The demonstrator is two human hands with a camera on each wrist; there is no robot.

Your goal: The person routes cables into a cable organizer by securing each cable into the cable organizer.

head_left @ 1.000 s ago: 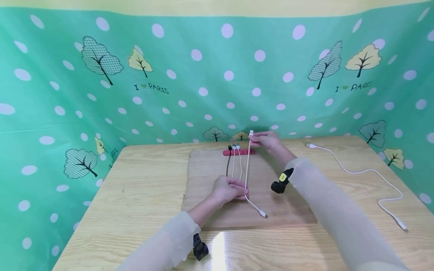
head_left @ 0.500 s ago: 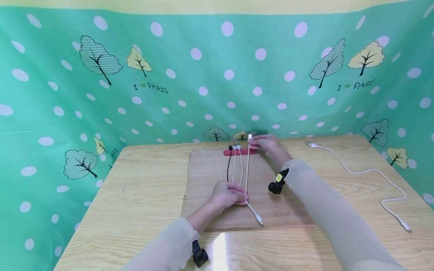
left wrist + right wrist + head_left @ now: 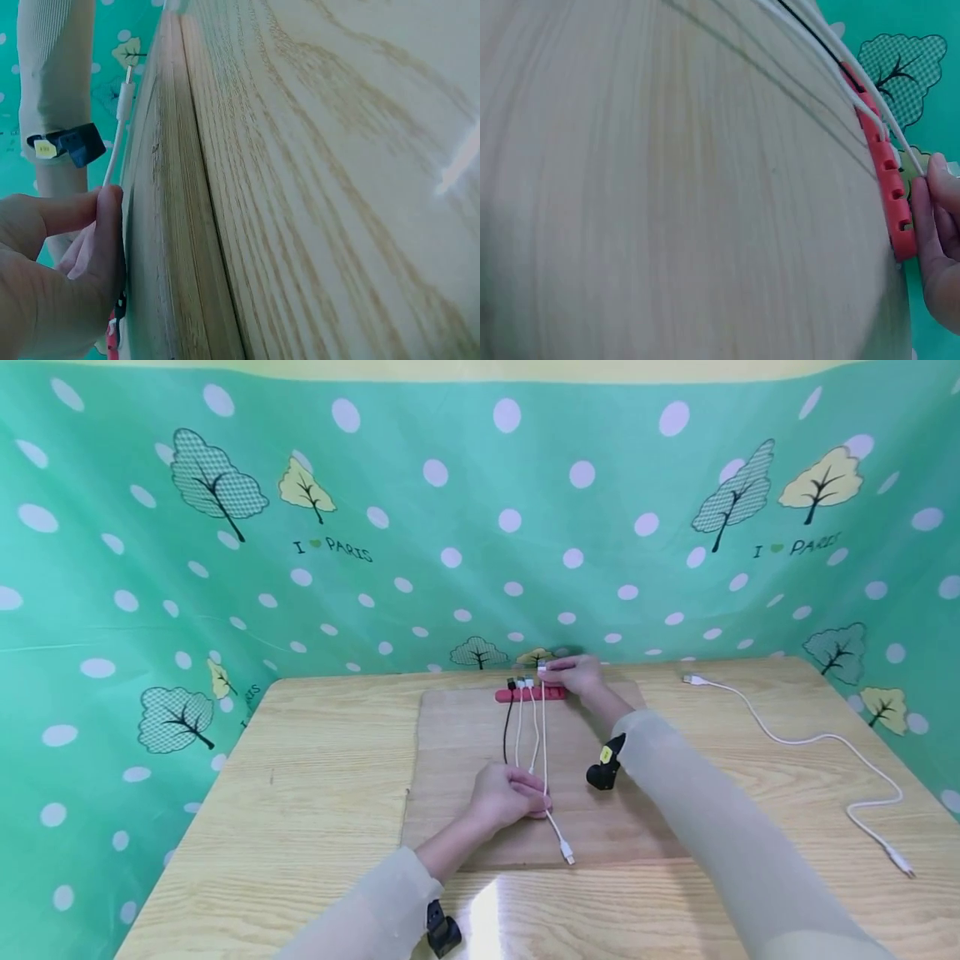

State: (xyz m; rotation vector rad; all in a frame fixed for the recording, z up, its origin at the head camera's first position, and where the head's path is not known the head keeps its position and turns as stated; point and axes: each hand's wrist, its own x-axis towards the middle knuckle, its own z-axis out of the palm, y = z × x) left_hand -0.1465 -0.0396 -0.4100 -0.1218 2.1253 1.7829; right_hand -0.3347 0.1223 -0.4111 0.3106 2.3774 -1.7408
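Observation:
A white USB cable [image 3: 544, 739] is stretched between both hands above the board. My right hand [image 3: 573, 675] pinches it just below its USB plug, beside the red cable holder [image 3: 553, 693]. In the right wrist view the pinched cable runs just above the red holder's open slots [image 3: 890, 180], apart from them. Lower down, my left hand [image 3: 510, 797] pinches the same cable between thumb and fingers; its small connector end [image 3: 126, 101] sticks out past the fingertips. One black cable [image 3: 507, 727] and two white cables [image 3: 536, 727] sit in the holder's left slots.
The holder lies along the far edge of a wooden board [image 3: 450, 735] on the table [image 3: 322, 793]. Another white cable [image 3: 806, 741] lies curved on the table at the right. A green dotted curtain [image 3: 420, 527] hangs behind and at both sides.
Both hands have shifted the cable: its USB plug moved left and slightly down toward the holder, and its lower end swung left and nearer. Both hands kept their pinch.

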